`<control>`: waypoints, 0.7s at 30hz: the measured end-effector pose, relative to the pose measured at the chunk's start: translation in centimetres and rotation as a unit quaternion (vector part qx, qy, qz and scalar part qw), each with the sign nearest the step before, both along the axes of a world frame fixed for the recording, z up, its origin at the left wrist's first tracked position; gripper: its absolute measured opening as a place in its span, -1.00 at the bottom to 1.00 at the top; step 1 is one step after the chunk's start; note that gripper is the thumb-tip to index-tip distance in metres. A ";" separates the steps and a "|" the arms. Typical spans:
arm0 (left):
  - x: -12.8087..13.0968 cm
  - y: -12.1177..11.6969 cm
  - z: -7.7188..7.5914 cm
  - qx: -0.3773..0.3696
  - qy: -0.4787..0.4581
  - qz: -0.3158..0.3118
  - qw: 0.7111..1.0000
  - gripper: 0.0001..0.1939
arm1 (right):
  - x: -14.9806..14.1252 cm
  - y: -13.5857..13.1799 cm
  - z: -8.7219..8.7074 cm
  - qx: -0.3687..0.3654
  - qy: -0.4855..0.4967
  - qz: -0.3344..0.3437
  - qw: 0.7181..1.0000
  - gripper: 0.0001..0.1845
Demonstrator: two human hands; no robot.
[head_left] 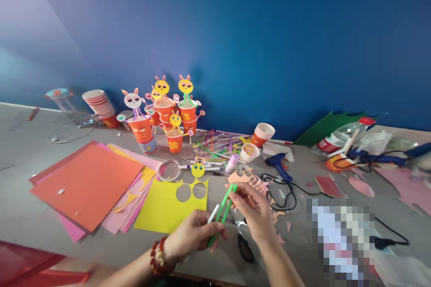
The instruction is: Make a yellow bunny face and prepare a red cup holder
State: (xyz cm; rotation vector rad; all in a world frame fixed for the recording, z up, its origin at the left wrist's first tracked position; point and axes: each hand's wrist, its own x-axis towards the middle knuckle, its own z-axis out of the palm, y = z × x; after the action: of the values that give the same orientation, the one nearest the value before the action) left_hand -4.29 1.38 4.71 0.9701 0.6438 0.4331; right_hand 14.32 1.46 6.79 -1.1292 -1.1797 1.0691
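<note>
My left hand (204, 229), with a red bead bracelet at the wrist, is closed around the lower part of two thin green strips (222, 208) that look like straws. A short white stick (213, 213) also juts up from its fingers; whether it is a pen or a straw I cannot tell. With thumb and fingertips, my right hand (251, 208) pinches the upper ends of the green strips. Below the hands lies a pair of black-handled scissors (245, 246). A yellow sheet (168, 213) with round holes lies left of my hands, a yellow animal-face cutout (198, 170) at its top edge.
Decorated red paper cups (139, 129) with animal faces stand against the wall. Coloured sticks (218, 143), a glue stick (232, 163) and a tape roll (169, 170) lie in the middle. Rightward are a blue glue gun (279, 166), its cable and a bottle (346, 136); orange paper (90, 184) lies left.
</note>
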 end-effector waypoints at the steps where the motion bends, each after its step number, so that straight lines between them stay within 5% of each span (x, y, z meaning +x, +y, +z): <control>1: 0.0 0.0 -0.1 0.004 0.005 -0.001 1.000 -0.51 | 0.0 0.0 0.0 0.007 -0.006 0.001 1.000 -0.78; 6: 0.4 -0.3 -0.7 0.035 0.004 0.032 0.999 -0.52 | 0.5 0.3 -0.1 0.004 -0.011 -0.002 1.000 -0.81; 11: 0.1 0.4 -0.5 0.044 -0.050 0.180 0.981 -0.67 | 1.0 0.3 -0.5 -0.036 0.027 0.004 0.999 -0.79; 16: 0.6 1.4 0.0 0.024 -0.033 0.233 0.972 -0.67 | -1.4 -0.4 -0.9 -0.043 -0.008 0.073 0.996 -0.76; 21: 1.2 1.1 -0.3 0.103 -0.002 0.252 0.962 -0.67 | -3.2 -0.9 -1.2 0.014 -0.107 0.023 0.994 -0.84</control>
State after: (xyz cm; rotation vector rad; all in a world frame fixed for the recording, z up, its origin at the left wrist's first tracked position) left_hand -3.04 2.50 4.43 0.9958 0.8558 0.9675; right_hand 11.15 0.54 5.57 -1.2216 -1.3913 0.9804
